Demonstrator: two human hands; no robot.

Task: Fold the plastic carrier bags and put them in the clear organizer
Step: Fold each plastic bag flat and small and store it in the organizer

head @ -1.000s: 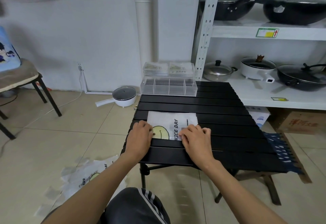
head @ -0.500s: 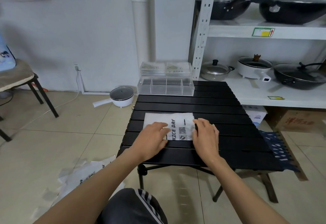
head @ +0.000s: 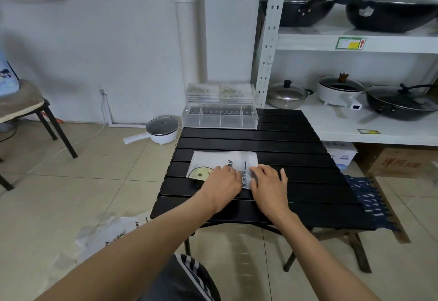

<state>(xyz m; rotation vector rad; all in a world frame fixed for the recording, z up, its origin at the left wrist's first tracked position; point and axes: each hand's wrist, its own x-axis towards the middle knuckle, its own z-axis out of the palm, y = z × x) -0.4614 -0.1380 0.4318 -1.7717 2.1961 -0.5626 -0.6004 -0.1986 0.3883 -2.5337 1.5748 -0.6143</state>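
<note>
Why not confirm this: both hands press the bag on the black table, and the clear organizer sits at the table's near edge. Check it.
One thing is wrong: the organizer sits at the table's far edge, by the wall, as the head view shows. The rest holds: the left hand and right hand both press the bag.

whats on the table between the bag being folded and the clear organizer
Nothing: in the head view, only bare slats of the black slatted table lie between the white printed plastic carrier bag and the clear plastic compartment organizer.
</note>
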